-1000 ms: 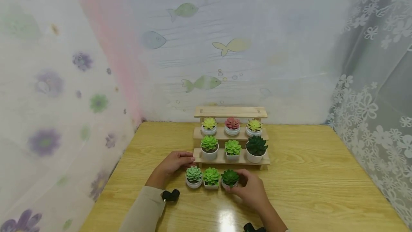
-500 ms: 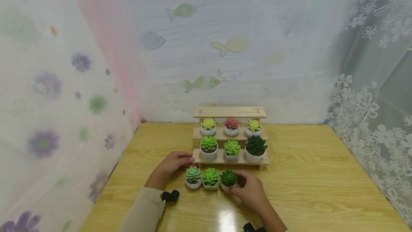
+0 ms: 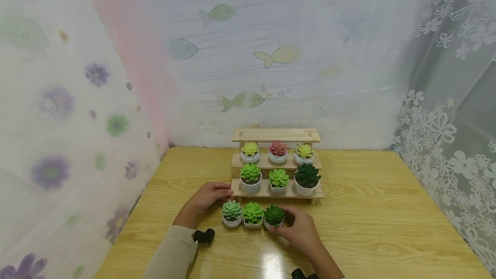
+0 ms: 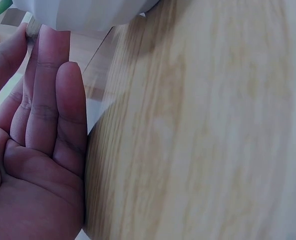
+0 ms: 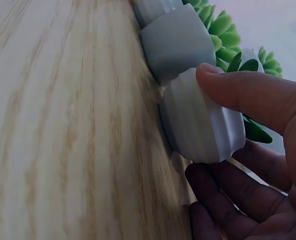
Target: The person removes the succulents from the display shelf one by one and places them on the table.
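My right hand grips the white ribbed pot of a dark green succulent, thumb on one side and fingers on the other. The right wrist view has this pot standing on the table. Left of it, in the same row, are a bright green succulent in a squarish pot and a pale green succulent in a round pot. At the left end of the wooden tiered stand's lower step, my left hand pinches the board's end. In the left wrist view, fingers reach up to that edge.
Three succulents stand on the lower step, including a large dark green one. The middle step bears two yellow-green ones and a red one. A bare top board crosses behind. Printed curtains surround the wooden table.
Both hands keep their places and holds. Everything in the head view has shifted very slightly left together.
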Available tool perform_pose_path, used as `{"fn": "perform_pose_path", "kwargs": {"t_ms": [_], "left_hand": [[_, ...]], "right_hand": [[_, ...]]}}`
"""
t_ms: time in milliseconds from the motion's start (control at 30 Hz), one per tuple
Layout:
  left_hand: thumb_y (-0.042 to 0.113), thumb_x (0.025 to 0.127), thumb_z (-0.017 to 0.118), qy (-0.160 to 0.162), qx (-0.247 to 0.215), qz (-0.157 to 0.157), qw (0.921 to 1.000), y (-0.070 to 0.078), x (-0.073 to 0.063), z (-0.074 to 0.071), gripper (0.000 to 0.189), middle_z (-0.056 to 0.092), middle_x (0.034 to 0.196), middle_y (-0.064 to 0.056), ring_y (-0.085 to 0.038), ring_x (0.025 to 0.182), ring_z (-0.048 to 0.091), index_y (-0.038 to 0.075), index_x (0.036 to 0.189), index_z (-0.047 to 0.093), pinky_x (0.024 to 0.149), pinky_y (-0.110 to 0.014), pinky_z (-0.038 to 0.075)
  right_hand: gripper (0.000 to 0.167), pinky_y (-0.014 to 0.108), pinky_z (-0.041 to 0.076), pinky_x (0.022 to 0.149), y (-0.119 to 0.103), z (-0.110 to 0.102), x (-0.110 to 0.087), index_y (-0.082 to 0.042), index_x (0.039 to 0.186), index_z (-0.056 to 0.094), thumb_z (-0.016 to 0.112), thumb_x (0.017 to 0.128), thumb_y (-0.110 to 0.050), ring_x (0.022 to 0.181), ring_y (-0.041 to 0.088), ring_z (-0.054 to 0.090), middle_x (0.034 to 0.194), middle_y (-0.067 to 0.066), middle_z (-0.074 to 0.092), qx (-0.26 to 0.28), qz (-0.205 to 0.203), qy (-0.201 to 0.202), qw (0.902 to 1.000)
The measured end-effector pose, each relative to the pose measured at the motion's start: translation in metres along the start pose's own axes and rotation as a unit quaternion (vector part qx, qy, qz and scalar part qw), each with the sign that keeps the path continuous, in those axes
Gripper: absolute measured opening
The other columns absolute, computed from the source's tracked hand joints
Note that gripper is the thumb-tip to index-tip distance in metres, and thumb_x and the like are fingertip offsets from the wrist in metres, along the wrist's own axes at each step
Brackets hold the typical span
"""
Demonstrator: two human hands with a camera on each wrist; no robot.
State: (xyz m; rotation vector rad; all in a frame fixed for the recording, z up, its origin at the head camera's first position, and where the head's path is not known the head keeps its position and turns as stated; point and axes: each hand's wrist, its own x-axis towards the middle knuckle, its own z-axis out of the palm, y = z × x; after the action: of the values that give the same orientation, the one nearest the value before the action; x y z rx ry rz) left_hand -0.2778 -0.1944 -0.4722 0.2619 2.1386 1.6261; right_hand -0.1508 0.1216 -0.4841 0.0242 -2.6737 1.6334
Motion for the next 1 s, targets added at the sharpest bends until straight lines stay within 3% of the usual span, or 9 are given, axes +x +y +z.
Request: {"fn": "perform_pose_path", "kwargs": {"t_ms": [500,1000], "left_hand": [[0.025,0.102,0.069,0.0,0.004,-0.005,1.0,0.0001,0.0004,-0.0014,0.049,0.078,0.11,-0.015,-0.019,0.097,0.077,-0.007,0.138,0.06,0.088,-0.034,0.062],[0.024,0.102,0.068,-0.001,0.005,0.001,1.0,-0.0002,0.0008,-0.0023,0.049,0.078,0.11,-0.016,-0.018,0.097,0.077,-0.008,0.138,0.059,0.086,-0.033,0.062]], "right_hand": [[0.058,0.046,0.054,0.097,-0.0003,0.0008,-0.0005,-0.019,0.117,0.076,0.098,0.066,-0.036,0.108,0.018,0.067,0.11,-0.004,0.074,-0.026,-0.011,-0.007,0.9996],[0.071,0.053,0.05,0.107,0.0007,-0.0009,-0.0022,-0.019,0.127,0.07,0.1,0.065,-0.037,0.117,0.024,0.066,0.121,0.0,0.073,-0.011,-0.013,-0.014,0.9998]]}}
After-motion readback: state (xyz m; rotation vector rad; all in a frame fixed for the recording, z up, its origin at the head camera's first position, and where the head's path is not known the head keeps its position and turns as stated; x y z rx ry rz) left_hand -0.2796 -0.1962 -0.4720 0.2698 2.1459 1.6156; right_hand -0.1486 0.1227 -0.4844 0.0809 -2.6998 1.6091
